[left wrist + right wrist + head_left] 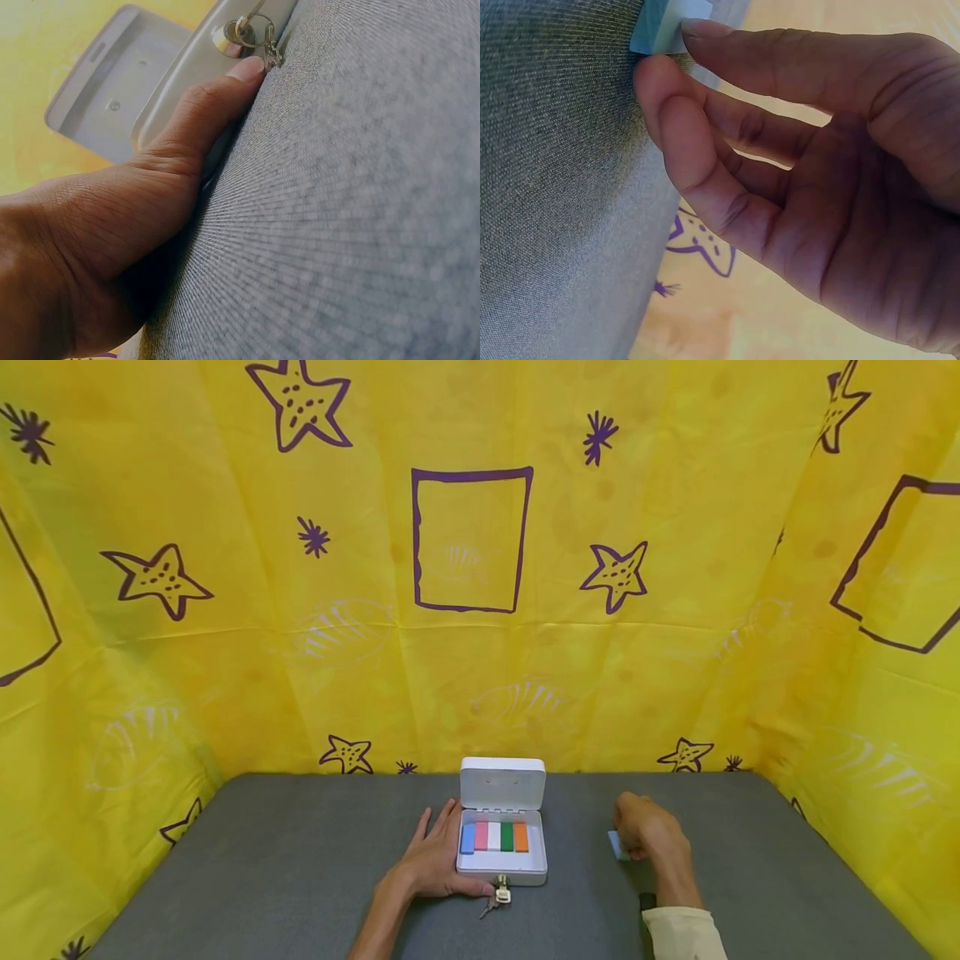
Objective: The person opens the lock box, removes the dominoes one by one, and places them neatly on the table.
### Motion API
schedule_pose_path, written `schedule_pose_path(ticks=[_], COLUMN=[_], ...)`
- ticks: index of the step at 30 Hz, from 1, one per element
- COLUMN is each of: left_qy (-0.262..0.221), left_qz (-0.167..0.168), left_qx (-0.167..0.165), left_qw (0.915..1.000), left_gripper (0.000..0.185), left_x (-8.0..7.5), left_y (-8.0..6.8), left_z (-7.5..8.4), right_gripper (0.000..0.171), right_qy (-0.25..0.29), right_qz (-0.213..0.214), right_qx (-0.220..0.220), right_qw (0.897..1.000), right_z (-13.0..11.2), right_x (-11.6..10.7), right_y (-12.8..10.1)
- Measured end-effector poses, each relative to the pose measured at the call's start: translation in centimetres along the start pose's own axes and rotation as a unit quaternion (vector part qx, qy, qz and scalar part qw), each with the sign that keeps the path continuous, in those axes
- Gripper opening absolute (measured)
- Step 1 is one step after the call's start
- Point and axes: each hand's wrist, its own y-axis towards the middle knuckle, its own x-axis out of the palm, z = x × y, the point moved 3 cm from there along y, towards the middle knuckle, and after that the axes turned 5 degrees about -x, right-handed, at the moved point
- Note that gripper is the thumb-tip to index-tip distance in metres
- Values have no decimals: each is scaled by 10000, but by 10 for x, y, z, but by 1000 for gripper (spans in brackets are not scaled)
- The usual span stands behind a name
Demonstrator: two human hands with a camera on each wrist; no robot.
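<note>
A small white cash box point(501, 864) stands with its lid point(502, 783) raised. Inside, a row of coloured blocks lies side by side: blue point(468, 839), pink point(482, 836), white point(494, 837), green point(507, 837) and orange point(521, 837). My left hand point(438, 860) rests along the box's left side, fingers straight and thumb along the front near the lock. A ring with keys point(502, 893) hangs from that lock point(234, 37). To the right, my right hand point(648, 831) pinches a light blue block point(664, 26) at the tabletop, thumb tip on its side; the block's far end is hidden.
A grey cloth-covered table point(300, 860) lies under everything. Yellow fabric point(472, 693) printed with purple starfish and fish encloses the back and both sides. A dark band point(647, 902) shows by the right sleeve point(684, 933).
</note>
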Motion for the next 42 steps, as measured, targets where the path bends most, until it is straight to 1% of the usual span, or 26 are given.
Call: schedule_pose_path(ticks=[4, 7, 13, 19, 25, 36, 42], left_qy=[54, 74, -19, -20, -11, 30, 55], left_qz=[-35, -80, -31, 20, 15, 8, -8], left_qx=[-30, -97, -109, -60, -60, -47, -54], left_qw=[10000, 9999, 9999, 10000, 10000, 10000, 10000], left_gripper=[138, 140, 141, 138, 138, 138, 138], left_x=[0, 2, 7, 6, 8, 8, 8], left_y=[2, 4, 8, 8, 8, 8, 8], left_z=[-1, -5, -13, -12, -13, -12, -12], right_gripper=[23, 23, 25, 29, 24, 19, 20], right_qy=[36, 63, 94, 175, 177, 138, 155], right_qz=[-9, -37, -54, -66, -84, -161, -200], right_qx=[11, 37, 67, 87, 80, 69, 120], right_qw=[10000, 10000, 9999, 9998, 9998, 9998, 9996], right_z=[0, 1, 1, 2, 3, 2, 1], right_x=[0, 1, 1, 1, 0, -1, -2], right_y=[2, 3, 3, 3, 3, 2, 1])
